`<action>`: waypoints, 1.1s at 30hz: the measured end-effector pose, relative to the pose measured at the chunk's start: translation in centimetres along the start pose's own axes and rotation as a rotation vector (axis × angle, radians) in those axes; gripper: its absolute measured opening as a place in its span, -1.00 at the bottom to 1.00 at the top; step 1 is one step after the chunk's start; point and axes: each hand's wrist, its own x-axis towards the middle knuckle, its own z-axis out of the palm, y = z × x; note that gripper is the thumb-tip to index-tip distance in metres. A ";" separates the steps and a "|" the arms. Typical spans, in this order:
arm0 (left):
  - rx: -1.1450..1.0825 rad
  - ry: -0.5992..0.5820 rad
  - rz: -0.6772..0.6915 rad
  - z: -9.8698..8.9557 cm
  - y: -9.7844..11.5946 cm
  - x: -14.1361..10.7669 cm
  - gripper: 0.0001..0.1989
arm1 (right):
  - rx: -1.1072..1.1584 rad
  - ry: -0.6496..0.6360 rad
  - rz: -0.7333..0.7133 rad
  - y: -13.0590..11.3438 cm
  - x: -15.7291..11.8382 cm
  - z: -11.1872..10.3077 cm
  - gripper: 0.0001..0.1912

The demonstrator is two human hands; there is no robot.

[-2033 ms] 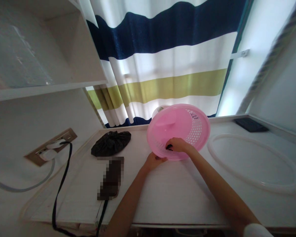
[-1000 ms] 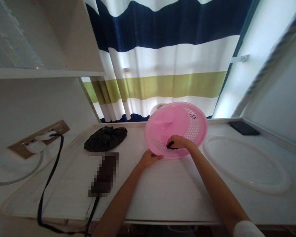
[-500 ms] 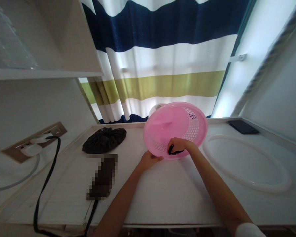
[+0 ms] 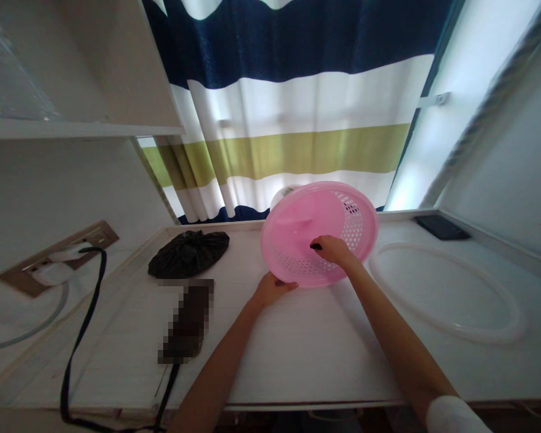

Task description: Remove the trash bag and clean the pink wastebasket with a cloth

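A pink plastic colander (image 4: 293,240) with rows of holes is tilted up on the white table, its inside facing me. My left hand (image 4: 273,290) grips its lower left rim, thumb along the edge. Over the inside of the bowl is my right hand (image 4: 332,248), its fingers closed around a small wad of black cloth (image 4: 315,246). Most of the cloth is hidden in the fist. Whether it touches the plastic here I cannot tell.
A knotted black plastic bag (image 4: 189,254) lies to the left, near a blurred dark object (image 4: 187,322) with a black cord. On the right are a large whitish ring (image 4: 516,322) and a flat black object (image 4: 442,227). A striped curtain (image 4: 297,150) hangs behind.
My right hand has moved up from the lower holes toward the middle of the colander, with the black cloth in it. My left hand keeps its hold on the rim.
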 end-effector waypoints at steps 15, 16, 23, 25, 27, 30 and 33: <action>-0.059 -0.002 0.034 0.1 -0.4 0.0 -0.58 | 0.006 -0.066 -0.078 -0.2 0.4 1.7 -0.73; -0.054 0.005 0.043 0.1 -0.5 0.0 -0.59 | 0.007 -0.088 -0.082 -0.2 0.4 1.7 -0.73; 0.050 0.036 0.069 0.0 -0.6 0.0 -0.59 | 0.051 -0.203 -0.176 -0.2 0.5 1.0 -0.71; 0.078 0.052 0.069 0.0 -0.6 0.0 -0.59 | 0.085 -0.242 -0.222 -0.2 0.4 0.7 -0.70; 0.105 0.062 0.067 0.0 -0.5 0.0 -0.59 | 0.122 -0.279 -0.259 -0.1 0.4 0.4 -0.69; 0.133 0.076 0.059 0.0 -0.2 -0.1 -0.60 | 0.193 -0.360 -0.266 0.0 0.3 0.1 -0.68; 0.148 0.088 0.036 0.0 0.2 -0.2 -0.62 | 0.277 -0.451 -0.229 0.0 0.1 -0.3 -0.65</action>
